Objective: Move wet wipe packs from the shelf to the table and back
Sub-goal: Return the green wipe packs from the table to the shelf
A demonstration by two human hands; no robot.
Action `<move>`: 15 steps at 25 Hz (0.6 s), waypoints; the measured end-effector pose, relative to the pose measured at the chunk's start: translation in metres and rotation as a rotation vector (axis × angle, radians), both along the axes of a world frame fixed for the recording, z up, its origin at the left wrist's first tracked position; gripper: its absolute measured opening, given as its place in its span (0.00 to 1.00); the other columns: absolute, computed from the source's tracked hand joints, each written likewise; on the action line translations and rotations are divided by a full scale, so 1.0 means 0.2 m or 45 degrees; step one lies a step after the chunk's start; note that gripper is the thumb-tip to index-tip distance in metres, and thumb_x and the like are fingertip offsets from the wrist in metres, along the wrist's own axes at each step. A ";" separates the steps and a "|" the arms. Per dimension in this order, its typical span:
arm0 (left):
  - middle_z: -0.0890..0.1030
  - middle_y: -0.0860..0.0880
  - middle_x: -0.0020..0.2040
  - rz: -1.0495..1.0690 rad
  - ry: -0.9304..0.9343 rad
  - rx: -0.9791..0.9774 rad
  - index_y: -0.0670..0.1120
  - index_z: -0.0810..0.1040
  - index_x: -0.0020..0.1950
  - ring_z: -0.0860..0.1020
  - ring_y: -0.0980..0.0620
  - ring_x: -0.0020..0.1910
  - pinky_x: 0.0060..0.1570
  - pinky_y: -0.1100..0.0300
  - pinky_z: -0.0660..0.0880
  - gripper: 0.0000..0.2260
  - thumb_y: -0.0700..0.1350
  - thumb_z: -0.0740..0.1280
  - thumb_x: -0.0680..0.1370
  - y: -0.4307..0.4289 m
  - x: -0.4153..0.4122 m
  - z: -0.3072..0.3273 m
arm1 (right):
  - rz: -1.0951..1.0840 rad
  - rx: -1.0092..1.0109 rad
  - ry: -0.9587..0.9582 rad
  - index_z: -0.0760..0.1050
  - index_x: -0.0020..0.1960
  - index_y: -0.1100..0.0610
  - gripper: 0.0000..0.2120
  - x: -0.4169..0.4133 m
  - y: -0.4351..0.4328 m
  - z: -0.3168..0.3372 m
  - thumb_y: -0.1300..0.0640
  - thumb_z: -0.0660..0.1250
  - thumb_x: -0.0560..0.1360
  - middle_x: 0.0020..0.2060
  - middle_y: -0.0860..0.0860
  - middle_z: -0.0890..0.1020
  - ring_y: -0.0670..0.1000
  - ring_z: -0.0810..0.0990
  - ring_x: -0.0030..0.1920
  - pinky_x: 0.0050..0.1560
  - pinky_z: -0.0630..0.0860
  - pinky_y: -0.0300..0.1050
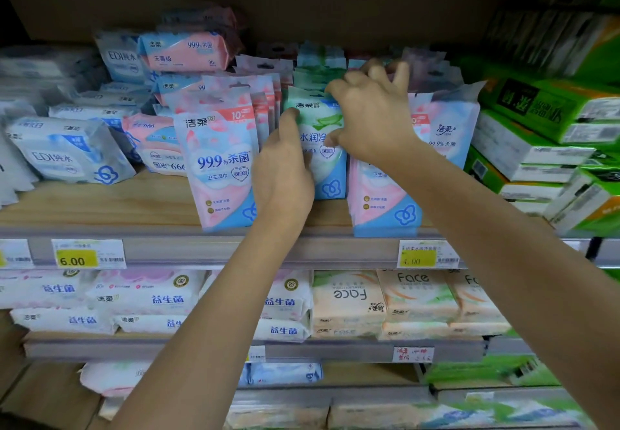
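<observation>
Reaching over the shelf (pixel 100 204) lip: left hand (pixel 281 174) pinches the green pack (pixel 318 120) at its left edge, forefinger up its side. Right hand (pixel 369 117) curls over the pack's top, thumb on its front. Pack stands upright on the shelf between pink packs (pixel 221 161). Farther back left, stacked packs (pixel 188 50) lie flat.

Green-white wipe pack (pixel 318 134); pink-blue packs (pixel 221 164); yellow price tag (pixel 78 257).
</observation>
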State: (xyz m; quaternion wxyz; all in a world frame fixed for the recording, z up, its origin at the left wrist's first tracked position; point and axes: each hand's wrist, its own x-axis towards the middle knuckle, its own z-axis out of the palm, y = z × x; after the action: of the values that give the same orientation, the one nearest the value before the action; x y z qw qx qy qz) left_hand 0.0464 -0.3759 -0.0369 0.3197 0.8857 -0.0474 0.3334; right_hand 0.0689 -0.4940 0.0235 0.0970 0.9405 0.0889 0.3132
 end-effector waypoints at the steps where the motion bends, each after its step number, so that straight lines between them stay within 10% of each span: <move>1: 0.78 0.39 0.54 -0.002 0.004 0.014 0.45 0.67 0.69 0.76 0.36 0.50 0.40 0.50 0.65 0.24 0.33 0.63 0.74 0.00 -0.01 0.00 | 0.013 -0.005 -0.030 0.72 0.61 0.56 0.28 -0.01 0.00 0.00 0.46 0.74 0.65 0.57 0.54 0.77 0.59 0.68 0.64 0.57 0.48 0.53; 7: 0.79 0.40 0.56 -0.161 -0.285 -0.031 0.38 0.76 0.58 0.76 0.41 0.54 0.49 0.58 0.67 0.16 0.33 0.65 0.71 0.06 -0.06 -0.06 | 0.463 0.273 -0.490 0.79 0.49 0.58 0.10 -0.17 -0.06 -0.07 0.57 0.69 0.68 0.48 0.53 0.81 0.59 0.77 0.49 0.51 0.61 0.48; 11: 0.71 0.34 0.66 -0.257 -0.364 0.081 0.35 0.75 0.58 0.72 0.36 0.64 0.61 0.47 0.72 0.19 0.27 0.63 0.68 0.07 -0.04 -0.11 | 0.584 0.576 -0.287 0.78 0.46 0.62 0.06 -0.31 -0.07 -0.18 0.63 0.64 0.72 0.43 0.55 0.81 0.58 0.77 0.42 0.46 0.69 0.49; 15: 0.74 0.34 0.63 -0.325 -0.252 0.226 0.34 0.76 0.58 0.74 0.34 0.61 0.61 0.56 0.65 0.20 0.28 0.67 0.66 0.07 -0.05 -0.12 | 0.309 0.050 -0.260 0.80 0.40 0.56 0.06 -0.33 0.00 -0.38 0.63 0.68 0.64 0.41 0.49 0.82 0.57 0.78 0.46 0.51 0.61 0.50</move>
State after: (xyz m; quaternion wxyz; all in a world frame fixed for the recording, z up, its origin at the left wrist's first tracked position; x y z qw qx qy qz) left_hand 0.0369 -0.3610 -0.0618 0.2739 0.8601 -0.2199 0.3700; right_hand 0.0039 -0.4940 -0.0531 0.0484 0.8879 0.1853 0.4184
